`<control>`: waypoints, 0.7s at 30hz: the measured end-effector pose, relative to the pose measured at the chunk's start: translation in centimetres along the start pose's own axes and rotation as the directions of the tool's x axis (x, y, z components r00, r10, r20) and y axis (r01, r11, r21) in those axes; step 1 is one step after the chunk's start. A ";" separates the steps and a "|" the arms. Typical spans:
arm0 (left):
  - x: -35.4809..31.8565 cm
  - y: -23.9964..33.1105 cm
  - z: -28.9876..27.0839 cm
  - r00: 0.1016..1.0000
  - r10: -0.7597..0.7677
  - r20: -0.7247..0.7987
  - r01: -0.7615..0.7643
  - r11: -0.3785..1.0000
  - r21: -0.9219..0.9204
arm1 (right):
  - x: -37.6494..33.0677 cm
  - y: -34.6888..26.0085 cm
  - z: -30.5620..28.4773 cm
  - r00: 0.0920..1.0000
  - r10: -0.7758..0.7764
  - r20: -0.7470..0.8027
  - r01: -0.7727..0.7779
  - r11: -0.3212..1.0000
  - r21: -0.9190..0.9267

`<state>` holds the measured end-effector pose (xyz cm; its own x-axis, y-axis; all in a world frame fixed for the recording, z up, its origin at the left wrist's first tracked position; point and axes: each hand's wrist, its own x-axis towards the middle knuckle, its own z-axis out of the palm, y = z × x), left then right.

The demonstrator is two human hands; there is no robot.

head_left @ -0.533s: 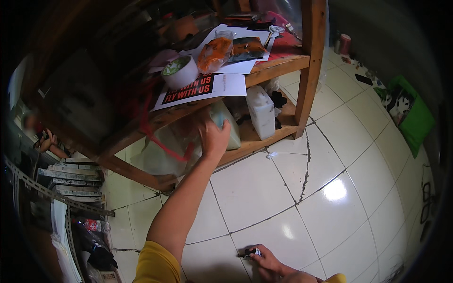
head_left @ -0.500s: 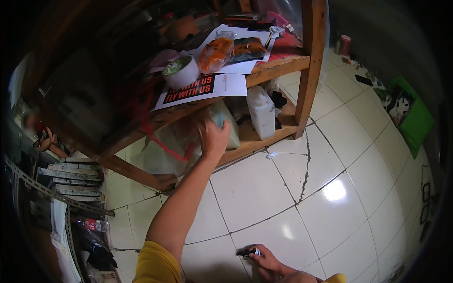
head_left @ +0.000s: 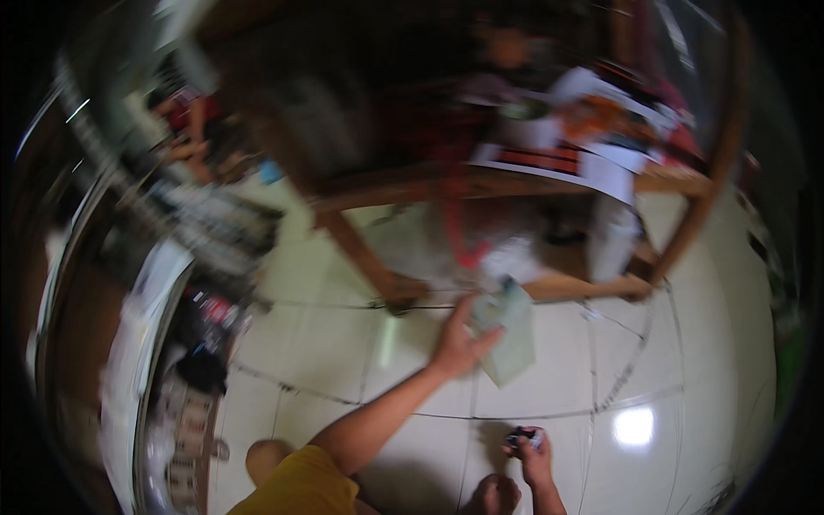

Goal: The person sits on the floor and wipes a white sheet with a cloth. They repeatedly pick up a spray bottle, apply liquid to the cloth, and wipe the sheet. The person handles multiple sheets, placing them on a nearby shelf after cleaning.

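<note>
My left hand is closed on a pale green, translucent plastic jug, gripping its upper end. The jug hangs tilted over the floor, just in front of the wooden shelf. Lower down, my right hand is closed around a small dark object with a bit of white and red on it; blur hides what kind it is. A whitish plastic container stands on the lower shelf, and a clear plastic bag sits to its left.
Printed paper overhangs the upper shelf's edge, near a tape roll and an orange packet. A red strap dangles from the shelf. At left are a rack and a bottle. Another person sits at far left.
My left hand has drawn the jug out of the lower shelf toward me. The view has swung left, bringing more of the left rack and the other person into sight. My right hand keeps its small object.
</note>
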<state>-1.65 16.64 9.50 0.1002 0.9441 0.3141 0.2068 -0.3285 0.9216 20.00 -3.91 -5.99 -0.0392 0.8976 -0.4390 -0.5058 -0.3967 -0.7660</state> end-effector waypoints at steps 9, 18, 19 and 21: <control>-11.9 -0.9 -4.1 0.989 -0.064 0.132 0.036 0.979 0.203 | 3.3 -8.0 4.4 0.937 -0.294 0.188 0.341 0.889 -0.307; -13.1 2.0 -6.1 0.962 -0.107 0.249 0.039 0.964 0.264 | 4.7 -12.5 11.3 0.838 -0.467 0.283 0.544 0.665 -0.512; -13.2 2.0 -6.0 0.967 -0.075 0.245 0.009 0.965 0.260 | 5.1 -12.2 11.2 0.827 -0.462 0.321 0.560 0.622 -0.547; -13.6 1.7 -5.9 0.973 -0.020 0.232 -0.042 0.965 0.260 | 4.4 -11.6 12.4 0.845 -0.394 0.362 0.534 0.592 -0.604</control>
<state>-8.43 3.45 8.14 0.3187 0.9186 0.2339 0.4481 -0.3634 0.8168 15.03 6.98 6.77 -0.1459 0.9842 0.1004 0.2002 0.1287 -0.9713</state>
